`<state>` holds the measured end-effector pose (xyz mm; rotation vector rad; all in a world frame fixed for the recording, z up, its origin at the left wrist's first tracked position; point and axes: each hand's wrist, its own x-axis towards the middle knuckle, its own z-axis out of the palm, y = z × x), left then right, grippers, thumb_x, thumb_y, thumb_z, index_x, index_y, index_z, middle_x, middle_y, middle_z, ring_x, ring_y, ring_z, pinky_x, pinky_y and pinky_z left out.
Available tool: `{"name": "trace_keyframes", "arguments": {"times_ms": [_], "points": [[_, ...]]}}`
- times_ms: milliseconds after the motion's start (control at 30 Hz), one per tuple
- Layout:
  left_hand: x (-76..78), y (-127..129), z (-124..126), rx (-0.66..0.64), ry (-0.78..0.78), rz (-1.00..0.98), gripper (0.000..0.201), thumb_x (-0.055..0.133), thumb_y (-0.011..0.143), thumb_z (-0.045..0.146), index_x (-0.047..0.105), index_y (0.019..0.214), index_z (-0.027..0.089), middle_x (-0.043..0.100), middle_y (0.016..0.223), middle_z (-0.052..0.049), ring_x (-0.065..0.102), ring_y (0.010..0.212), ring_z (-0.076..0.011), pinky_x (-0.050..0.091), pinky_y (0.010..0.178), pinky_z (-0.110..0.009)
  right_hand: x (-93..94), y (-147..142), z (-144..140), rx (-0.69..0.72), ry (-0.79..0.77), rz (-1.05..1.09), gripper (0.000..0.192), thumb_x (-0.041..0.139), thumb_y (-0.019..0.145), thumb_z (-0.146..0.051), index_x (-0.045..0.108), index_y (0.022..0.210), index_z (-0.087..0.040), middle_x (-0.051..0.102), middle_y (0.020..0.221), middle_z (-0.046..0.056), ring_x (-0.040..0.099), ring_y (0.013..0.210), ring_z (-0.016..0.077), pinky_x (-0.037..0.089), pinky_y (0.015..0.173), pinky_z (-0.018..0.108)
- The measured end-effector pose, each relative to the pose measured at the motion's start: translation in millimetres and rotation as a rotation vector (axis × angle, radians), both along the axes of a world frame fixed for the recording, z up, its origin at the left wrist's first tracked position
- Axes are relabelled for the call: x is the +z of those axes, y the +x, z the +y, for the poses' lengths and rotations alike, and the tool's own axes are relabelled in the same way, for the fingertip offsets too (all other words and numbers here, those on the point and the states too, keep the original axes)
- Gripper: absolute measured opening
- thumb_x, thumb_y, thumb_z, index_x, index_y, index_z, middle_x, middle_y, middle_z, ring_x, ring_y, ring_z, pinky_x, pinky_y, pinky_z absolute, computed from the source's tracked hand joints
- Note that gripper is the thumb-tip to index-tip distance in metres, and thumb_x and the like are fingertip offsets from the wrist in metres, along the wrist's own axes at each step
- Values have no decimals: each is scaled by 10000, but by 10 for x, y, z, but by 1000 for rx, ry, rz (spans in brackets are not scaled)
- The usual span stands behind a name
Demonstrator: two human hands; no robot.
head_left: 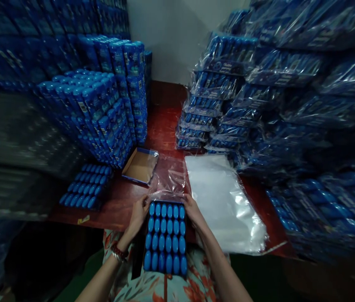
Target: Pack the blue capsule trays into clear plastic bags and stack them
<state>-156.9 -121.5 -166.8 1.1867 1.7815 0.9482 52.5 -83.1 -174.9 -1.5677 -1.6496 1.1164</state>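
While both hands are pinching the clear bag's mouth around the tray of blue caps at the desk edge, I am fearing the thin film tearing or the tray tipping lapward.

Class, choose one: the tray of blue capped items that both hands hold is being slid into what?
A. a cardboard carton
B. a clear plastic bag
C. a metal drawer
B: the tray, held by the left hand and right hand, meets the clear plastic bag at its far end.
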Motion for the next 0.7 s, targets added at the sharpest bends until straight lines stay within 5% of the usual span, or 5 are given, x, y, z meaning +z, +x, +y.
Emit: {"name": "trace_keyframes", "arguments": {"times_ms": [167,333,567,700], "points": [[-77,-1,51,62,2,27,194,436,774,241,592,778,127,656,694,-44,597,629,-177,464,604,-270,-6,-30,75,-101,-24,53,363,409,787,-458,589,920,-172,677,896,72,619,811,210,478,739,326],[35,12,-115,60,-9,107,221,434,824,248,612,882,131,683,758,-78,625,692,-200,453,659,-284,142,-60,-62,-176,1,4,373,381,816,-440,555,1007,-172,663,936,90,609,806,220,450,751,340],[242,-137,-241,-226,-174,238,309,403,881,343,665,867,181,719,847,-112,661,828,-236,434,687,-272,453,72,-448,51,-81,-374,356,273,894,-291,486,1159,-184,668,827,79,635,757,219,420,678,301],[267,-192,-140,-218,-191,337,332,380,887,396,621,889,168,698,838,-122,647,802,-254,419,674,-297,573,91,-387,70,-83,-550,295,317,899,-319,536,1064,-209,666,908,93,626,837,233,405,698,303]]}}
